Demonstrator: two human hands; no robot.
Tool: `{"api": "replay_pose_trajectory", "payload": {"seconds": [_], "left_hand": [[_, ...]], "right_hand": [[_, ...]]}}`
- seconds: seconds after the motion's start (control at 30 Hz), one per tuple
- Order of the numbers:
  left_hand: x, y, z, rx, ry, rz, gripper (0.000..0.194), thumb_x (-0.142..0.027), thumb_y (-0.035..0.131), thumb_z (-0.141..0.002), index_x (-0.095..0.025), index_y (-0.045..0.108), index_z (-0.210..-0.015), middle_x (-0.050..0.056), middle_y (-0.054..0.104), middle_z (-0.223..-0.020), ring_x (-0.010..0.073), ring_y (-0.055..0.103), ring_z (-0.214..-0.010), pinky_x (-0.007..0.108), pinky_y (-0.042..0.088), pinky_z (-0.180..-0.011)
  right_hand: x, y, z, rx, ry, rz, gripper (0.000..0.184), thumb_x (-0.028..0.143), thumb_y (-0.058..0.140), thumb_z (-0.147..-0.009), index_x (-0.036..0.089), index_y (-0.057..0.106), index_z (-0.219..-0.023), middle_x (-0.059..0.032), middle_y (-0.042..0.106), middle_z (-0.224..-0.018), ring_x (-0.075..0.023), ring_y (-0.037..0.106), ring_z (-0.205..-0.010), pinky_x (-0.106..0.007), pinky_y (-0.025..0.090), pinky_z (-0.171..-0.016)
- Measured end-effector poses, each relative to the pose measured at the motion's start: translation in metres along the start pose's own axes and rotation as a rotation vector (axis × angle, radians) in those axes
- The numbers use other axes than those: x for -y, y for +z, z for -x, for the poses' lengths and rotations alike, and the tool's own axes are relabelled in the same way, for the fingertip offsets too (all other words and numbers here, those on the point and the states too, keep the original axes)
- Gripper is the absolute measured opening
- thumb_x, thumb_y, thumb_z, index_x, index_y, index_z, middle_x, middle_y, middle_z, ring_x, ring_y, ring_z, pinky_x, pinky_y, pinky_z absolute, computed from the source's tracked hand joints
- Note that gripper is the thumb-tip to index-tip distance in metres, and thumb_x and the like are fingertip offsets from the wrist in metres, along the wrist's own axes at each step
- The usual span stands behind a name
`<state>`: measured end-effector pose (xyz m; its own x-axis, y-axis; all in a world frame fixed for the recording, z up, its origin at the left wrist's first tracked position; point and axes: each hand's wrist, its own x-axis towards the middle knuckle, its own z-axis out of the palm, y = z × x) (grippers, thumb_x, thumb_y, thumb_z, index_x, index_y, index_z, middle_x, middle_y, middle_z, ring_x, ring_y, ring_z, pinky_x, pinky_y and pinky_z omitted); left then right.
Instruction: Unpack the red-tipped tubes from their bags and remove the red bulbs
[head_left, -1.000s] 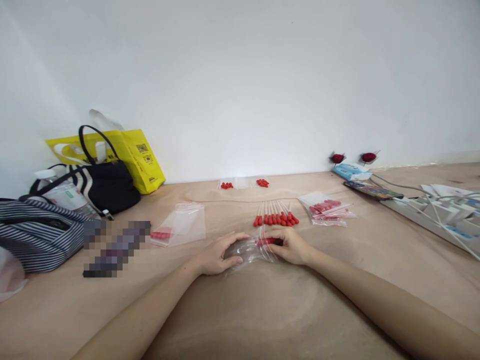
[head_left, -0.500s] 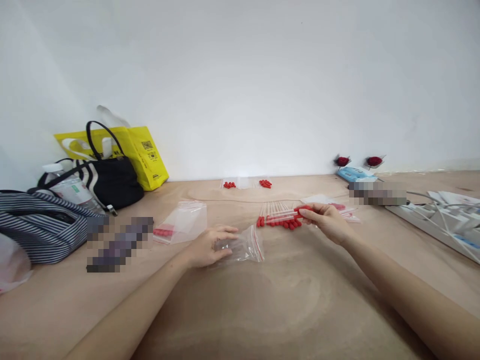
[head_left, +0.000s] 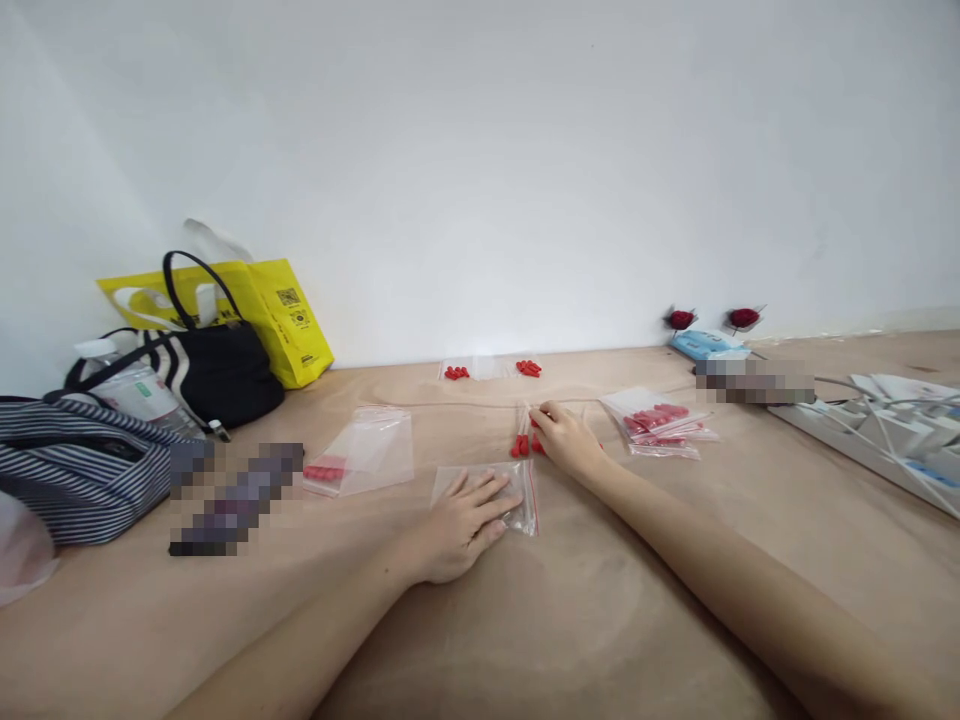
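Observation:
My left hand [head_left: 469,520] lies flat, fingers spread, on a clear zip bag [head_left: 529,512] with a red seal line. Just beyond it, my right hand [head_left: 564,432] reaches into a row of pale sticks with red tips [head_left: 519,446]. Its fingers are bent and pinched together at the sticks; the fingertips are partly hidden. To the right lies a pile of zip bags holding red-tipped pieces [head_left: 660,422]. Another zip bag [head_left: 375,450] with red tips inside rests on the left.
Small bags of red tips [head_left: 529,369] lie by the wall. At left stand a yellow bag [head_left: 289,320], a black bag [head_left: 232,375] and a striped pouch [head_left: 97,470]. A blue packet [head_left: 709,345], two dark red roses [head_left: 742,318] and a power strip with cables [head_left: 840,425] are at right.
My right hand has left its red-tipped bag on the right-hand pile and moved left to the sticks. My left hand has shifted right and flattened onto the clear bag.

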<state>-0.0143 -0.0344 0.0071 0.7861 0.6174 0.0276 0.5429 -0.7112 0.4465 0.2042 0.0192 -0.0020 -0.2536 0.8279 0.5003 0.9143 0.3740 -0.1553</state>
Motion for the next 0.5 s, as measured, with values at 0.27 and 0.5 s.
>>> {"api": "replay_pose_trajectory", "payload": {"seconds": [0.27, 0.5], "left_hand": [[-0.001, -0.013, 0.005, 0.09, -0.013, -0.023, 0.038, -0.042, 0.04, -0.084, -0.039, 0.042, -0.122, 0.0, 0.024, -0.141, 0.0284, 0.014, -0.13, 0.058, 0.0, -0.1], [0.015, -0.015, -0.022, -0.353, -0.182, 0.181, 0.027, -0.037, 0.042, -0.083, -0.019, 0.06, -0.091, 0.005, 0.061, -0.099, 0.0183, 0.055, -0.094, 0.034, 0.041, -0.086]], "right_hand": [[0.014, 0.0, 0.001, 0.095, 0.026, 0.012, 0.02, 0.025, 0.044, -0.084, 0.015, 0.061, -0.085, -0.0095, 0.056, -0.089, -0.0165, 0.057, -0.075, -0.026, 0.04, -0.069], [0.008, -0.003, 0.003, 0.033, 0.102, -0.078, 0.037, 0.047, 0.044, -0.081, 0.015, 0.061, -0.079, -0.0095, 0.057, -0.082, -0.0175, 0.056, -0.075, -0.026, 0.04, -0.067]]}}
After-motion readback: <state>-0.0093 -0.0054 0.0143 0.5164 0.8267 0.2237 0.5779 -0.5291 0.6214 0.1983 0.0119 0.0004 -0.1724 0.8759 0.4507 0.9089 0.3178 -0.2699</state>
